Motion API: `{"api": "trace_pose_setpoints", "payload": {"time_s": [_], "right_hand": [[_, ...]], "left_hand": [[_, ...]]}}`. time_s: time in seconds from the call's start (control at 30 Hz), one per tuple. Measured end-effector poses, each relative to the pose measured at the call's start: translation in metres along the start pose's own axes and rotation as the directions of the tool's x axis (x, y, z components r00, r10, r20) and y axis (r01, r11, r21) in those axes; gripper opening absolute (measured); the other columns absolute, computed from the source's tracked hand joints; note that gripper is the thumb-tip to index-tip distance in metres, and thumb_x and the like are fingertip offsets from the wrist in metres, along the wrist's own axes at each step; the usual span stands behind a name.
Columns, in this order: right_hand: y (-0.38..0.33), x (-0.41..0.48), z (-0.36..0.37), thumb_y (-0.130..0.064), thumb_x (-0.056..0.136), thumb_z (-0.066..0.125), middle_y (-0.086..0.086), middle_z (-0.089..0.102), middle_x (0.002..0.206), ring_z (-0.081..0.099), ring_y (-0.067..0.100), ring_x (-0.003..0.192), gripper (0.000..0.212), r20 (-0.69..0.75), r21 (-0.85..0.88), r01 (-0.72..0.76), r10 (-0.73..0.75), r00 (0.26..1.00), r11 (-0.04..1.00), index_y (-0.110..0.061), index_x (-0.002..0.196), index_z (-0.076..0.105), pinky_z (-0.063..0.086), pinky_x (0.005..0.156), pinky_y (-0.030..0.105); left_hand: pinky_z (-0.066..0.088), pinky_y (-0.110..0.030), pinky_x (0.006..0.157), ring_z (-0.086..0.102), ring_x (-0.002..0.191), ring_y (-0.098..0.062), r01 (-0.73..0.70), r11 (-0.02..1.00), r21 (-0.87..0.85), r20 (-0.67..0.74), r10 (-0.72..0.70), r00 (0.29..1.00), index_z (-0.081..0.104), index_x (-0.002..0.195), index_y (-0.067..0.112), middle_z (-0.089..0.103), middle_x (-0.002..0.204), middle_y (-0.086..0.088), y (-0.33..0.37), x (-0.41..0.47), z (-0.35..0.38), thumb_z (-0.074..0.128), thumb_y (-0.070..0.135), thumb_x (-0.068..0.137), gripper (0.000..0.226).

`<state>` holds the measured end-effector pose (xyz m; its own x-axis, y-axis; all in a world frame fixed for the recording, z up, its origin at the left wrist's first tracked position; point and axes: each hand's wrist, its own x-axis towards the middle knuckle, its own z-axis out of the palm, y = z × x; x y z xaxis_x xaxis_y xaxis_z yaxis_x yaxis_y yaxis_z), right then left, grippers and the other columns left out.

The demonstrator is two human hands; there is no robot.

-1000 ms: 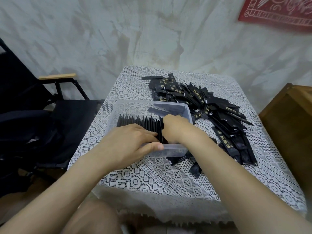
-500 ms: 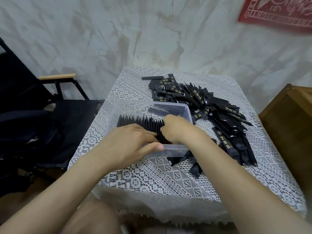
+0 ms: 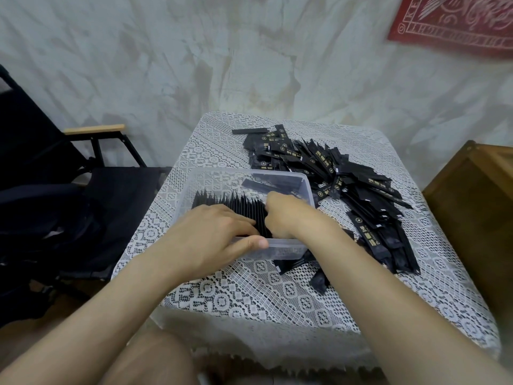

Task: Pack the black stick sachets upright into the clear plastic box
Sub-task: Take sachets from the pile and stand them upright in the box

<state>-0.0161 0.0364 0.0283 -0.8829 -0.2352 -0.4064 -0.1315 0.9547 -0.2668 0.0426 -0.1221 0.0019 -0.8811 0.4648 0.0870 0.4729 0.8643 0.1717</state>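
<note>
Head view shows a clear plastic box [image 3: 306,187] at the centre of a lace-covered table [image 3: 249,295]. A row of upright sachets [image 3: 230,202] fills its near-left part; a few others lie flat at the far wall, toward 1 o'clock inside the box. The left hand [image 3: 211,240] lies spread over the row, thumb pressed on the near rim, fingers flat and gripping nothing. The right hand [image 3: 283,215] is curled into the box at the row's right end; whether its fingers pinch a sachet cannot be told. The loose pile [image 3: 347,190] spreads from 12 to 4 o'clock outside the box.

Judgement: seating and squaring the row is in hand. The next move calls for steadying the row while fetching more from the pile.
</note>
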Motion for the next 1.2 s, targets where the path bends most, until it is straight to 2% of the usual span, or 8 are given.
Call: {"api": "trace_pose_setpoints", "payload": {"time_s": [0.1,0.17,0.23,0.3,0.43,0.77,1.07,1.2], "right_hand": [[0.002,0.004,0.0,-0.004,0.097,0.044,0.015,0.068,0.107,0.063,0.032,0.098,0.024,0.005,0.072,-0.007,0.007,1.0,0.997,-0.005,0.114,0.06,0.047,0.072,0.031],[0.004,0.006,-0.001,-0.003,0.098,0.043,0.022,0.07,0.11,0.069,0.036,0.102,0.028,0.05,0.18,-0.003,-0.006,0.999,0.984,-0.001,0.117,0.063,0.057,0.083,0.037],[0.006,0.006,-0.003,0.0,0.099,0.043,0.026,0.071,0.11,0.071,0.041,0.103,0.028,0.094,0.294,-0.002,-0.027,0.995,0.956,0.006,0.118,0.062,0.059,0.092,0.049],[0.008,0.006,-0.005,0.0,0.099,0.04,0.026,0.073,0.107,0.073,0.04,0.1,0.026,0.143,0.353,-0.02,-0.033,0.989,0.935,0.006,0.114,0.06,0.058,0.093,0.052],[0.011,0.01,-0.005,-0.002,0.098,0.034,0.024,0.074,0.102,0.076,0.035,0.093,0.026,0.147,0.42,-0.041,-0.023,0.989,0.907,-0.001,0.105,0.059,0.061,0.089,0.048],[0.01,0.009,-0.005,0.001,0.098,0.035,0.024,0.075,0.099,0.076,0.035,0.094,0.03,0.133,0.338,-0.006,-0.042,0.99,0.941,0.003,0.112,0.062,0.06,0.091,0.05],[0.009,0.003,-0.003,-0.005,0.096,0.039,0.02,0.075,0.092,0.071,0.033,0.08,0.03,0.08,0.213,0.04,-0.058,0.995,0.976,-0.002,0.109,0.066,0.06,0.089,0.049],[0.007,-0.003,-0.002,-0.007,0.095,0.038,0.016,0.07,0.101,0.063,0.034,0.094,0.032,-0.016,0.037,0.077,-0.076,0.997,0.996,-0.007,0.111,0.066,0.055,0.09,0.04]], "left_hand": [[0.052,-0.038,0.087,0.057,0.114,-0.009,0.01,1.0,-0.001,0.028,-0.01,1.0,0.065,0.127,0.039,0.062,0.129,0.022,0.002,0.002,0.0,0.02,0.083,0.087,0.074],[0.053,-0.039,0.085,0.055,0.115,-0.009,0.007,1.0,0.015,0.042,-0.008,0.999,0.062,0.13,0.041,0.058,0.135,0.023,0.004,0.003,0.001,0.021,0.086,0.085,0.075],[0.053,-0.038,0.086,0.053,0.117,-0.009,-0.001,0.999,0.038,0.042,-0.001,0.999,0.059,0.133,0.042,0.053,0.141,0.024,0.005,0.004,0.003,0.022,0.087,0.084,0.076],[0.053,-0.036,0.085,0.051,0.117,-0.009,-0.008,0.998,0.057,0.05,0.005,0.999,0.057,0.136,0.043,0.049,0.145,0.025,0.005,0.004,0.004,0.022,0.087,0.084,0.077],[0.054,-0.035,0.082,0.049,0.113,-0.009,-0.031,0.995,0.095,0.061,0.025,0.998,0.059,0.133,0.044,0.049,0.144,0.026,0.007,0.006,0.006,0.022,0.086,0.084,0.074],[0.049,-0.026,0.081,0.048,0.112,-0.009,-0.051,0.988,0.145,0.087,0.039,0.995,0.062,0.128,0.042,0.049,0.142,0.028,0.008,0.008,0.006,0.03,0.076,0.09,0.06],[0.048,-0.028,0.075,0.047,0.107,-0.008,-0.07,0.988,0.141,0.106,0.055,0.993,0.064,0.11,0.036,0.062,0.11,0.027,0.008,0.008,0.005,0.029,0.073,0.092,0.054],[0.051,-0.032,0.075,0.046,0.105,-0.008,-0.047,0.989,0.14,0.103,0.032,0.994,0.062,0.106,0.036,0.062,0.1,0.024,0.007,0.01,0.007,0.025,0.075,0.09,0.056]]}}
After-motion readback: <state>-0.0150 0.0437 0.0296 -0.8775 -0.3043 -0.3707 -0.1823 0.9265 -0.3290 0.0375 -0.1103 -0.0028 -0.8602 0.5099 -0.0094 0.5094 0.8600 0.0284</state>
